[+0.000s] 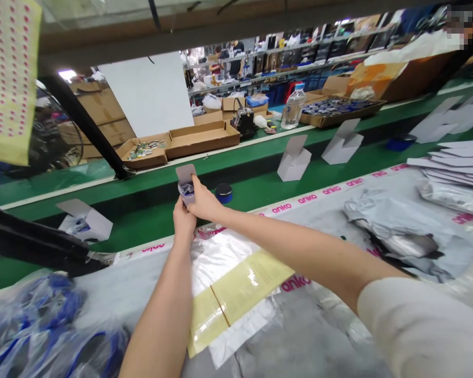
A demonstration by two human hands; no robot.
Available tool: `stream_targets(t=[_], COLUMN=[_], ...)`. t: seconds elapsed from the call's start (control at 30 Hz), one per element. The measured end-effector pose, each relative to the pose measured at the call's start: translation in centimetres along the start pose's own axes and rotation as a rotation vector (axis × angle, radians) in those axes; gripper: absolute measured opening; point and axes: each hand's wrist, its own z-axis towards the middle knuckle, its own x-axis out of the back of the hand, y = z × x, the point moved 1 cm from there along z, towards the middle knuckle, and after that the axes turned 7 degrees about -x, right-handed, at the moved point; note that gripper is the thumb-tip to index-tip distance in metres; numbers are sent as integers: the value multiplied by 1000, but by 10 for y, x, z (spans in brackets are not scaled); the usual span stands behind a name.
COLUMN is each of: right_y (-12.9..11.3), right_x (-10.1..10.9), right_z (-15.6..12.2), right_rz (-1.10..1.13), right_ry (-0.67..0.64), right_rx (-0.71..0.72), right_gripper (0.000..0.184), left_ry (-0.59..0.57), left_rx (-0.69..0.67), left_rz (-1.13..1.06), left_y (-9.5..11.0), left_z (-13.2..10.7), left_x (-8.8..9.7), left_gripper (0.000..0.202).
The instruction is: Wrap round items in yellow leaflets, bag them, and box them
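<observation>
Both my arms reach forward over the green conveyor belt. My left hand grips the bottom of a small white carton whose top flap stands open. My right hand holds the carton's right side, with a finger up at the opening. Something bagged, dark and shiny, shows inside the carton. A small blue round object lies on the belt just right of my hands.
Open white cartons stand on the belt at the left, middle and right. Plastic bags printed "anko" cover the near bench; blue items in bags lie at lower left. Flat carton blanks are stacked right. Cardboard trays and a water bottle sit beyond.
</observation>
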Motion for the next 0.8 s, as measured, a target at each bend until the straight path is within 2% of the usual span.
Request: stream_targets(t=[0.1,0.17,0.2,0.27,0.3,0.33,0.4,0.47,0.57,0.63,0.7,0.8], right_y=[5,14,20,34,43,52,69,83,93,95,95,95], right_x=[25,49,63,89,100,108,118,118,106,99,97,101], right_z=[0,-14,-26,-60,-79,-99,-133,-155,-168,-169,-170,-175], right_rz=[32,22,10,-16,-31,-50,-85,-113,-124,-87,-22,48], right_ry=[-52,-71,-78,-148,-217,-334,-461,-485,-459,-466,-466,-432], right_rx=[15,25,35,52,46,22,-91,-159,-117,-87,-78,-54], right_gripper=[82,61,47,17,12,20,38,48,33,24,24,25], left_ry=[58,129,169,223,214,173,-13,-339,-956,-1281,-1430,-1453], left_rx=[17,4,-31,-150,-216,-266,-284,-220,-85,14,89,109], left_rz=[99,163,196,221,199,156,51,51,266,398,436,404], left_y=[12,26,35,59,73,87,114,131,133,122,111,104], left_z=[1,0,-1,-4,-7,-9,-17,-27,-45,-57,-65,-70], left_x=[1,5,7,10,10,9,6,0,-10,-15,-19,-22], left_gripper=[83,96,96,82,68,53,27,16,17,35,55,51])
